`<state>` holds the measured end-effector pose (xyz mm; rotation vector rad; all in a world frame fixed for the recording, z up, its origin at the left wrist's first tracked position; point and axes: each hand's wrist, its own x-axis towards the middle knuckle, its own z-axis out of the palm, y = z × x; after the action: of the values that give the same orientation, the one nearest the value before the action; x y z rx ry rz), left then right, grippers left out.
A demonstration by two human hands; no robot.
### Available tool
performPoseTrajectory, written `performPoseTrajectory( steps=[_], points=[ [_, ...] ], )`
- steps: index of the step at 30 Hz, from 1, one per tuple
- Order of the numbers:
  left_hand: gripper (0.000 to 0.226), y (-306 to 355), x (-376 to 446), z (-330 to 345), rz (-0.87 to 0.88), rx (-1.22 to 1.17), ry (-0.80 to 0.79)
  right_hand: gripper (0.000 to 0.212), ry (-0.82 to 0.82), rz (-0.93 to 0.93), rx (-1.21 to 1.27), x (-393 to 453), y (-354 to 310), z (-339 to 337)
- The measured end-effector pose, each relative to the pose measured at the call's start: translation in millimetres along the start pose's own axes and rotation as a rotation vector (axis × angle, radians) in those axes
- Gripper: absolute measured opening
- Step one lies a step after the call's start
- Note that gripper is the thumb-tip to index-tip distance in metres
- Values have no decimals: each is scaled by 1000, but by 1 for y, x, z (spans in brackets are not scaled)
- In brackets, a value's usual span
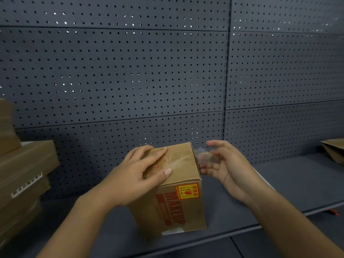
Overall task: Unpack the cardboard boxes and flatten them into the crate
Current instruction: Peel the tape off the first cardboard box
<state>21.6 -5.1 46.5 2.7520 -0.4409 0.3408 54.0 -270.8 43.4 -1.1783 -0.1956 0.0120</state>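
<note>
1. Cardboard box [178, 198] stands on the dark grey shelf [290, 185], near its front edge, tilted a little. Red "MAKEUP" print and an orange fragile label on the side facing the camera.
2. Left hand [141, 172] lies flat on the box top, fingers straight and spread, pressing down.
3. Right hand [221, 164] is just beside the box's right top edge, fingers loosely curled around a strip of clear tape [202, 155] (blurred; whether it is pinched I cannot tell). The tape meets the box at its top right corner.
4. Stack of cardboard boxes [24, 175] at the left end of the shelf, one with a white barcode label, well apart from the held box.
5. Brown cardboard piece [335, 149] at the far right of the shelf, cut off by the frame.
6. Grey pegboard wall [130, 71] behind everything.
</note>
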Motion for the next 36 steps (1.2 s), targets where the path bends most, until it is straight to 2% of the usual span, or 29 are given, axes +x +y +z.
performPoseTrajectory(
  steps=[2,6,10,14,16,18,20,23,27,31,36],
  points=[
    [78,-4,-2,-2,15,-34,3,29,-17,-27,-10,-1,1,1],
    [73,-11,-1,-5,37,-77,0,22,-1,-57,-7,-2,7,9],
    [63,-16,-2,-7,45,-178,30,42,-32,-7,129,0,9,15],
    [60,-16,-4,-7,24,-309,80,9,-90,-108,174,1,11,27],
    [61,-14,-5,0,-17,-343,50,10,-95,-145,222,6,6,35],
    [65,-13,-5,12,-49,-341,-4,12,-89,-208,135,12,-1,43],
    [60,-8,-4,23,-54,-378,-25,14,-85,-269,-74,17,-4,52],
    [38,11,1,26,-143,-650,49,29,-122,-289,-267,26,1,65],
    [36,21,19,18,-235,-939,278,32,-183,-227,-308,37,9,80],
    [26,18,30,4,-275,-1003,239,24,-185,-187,-312,45,26,95],
    [32,-3,27,25,-489,-1051,197,20,-148,-133,-453,55,49,102]
  ],
)
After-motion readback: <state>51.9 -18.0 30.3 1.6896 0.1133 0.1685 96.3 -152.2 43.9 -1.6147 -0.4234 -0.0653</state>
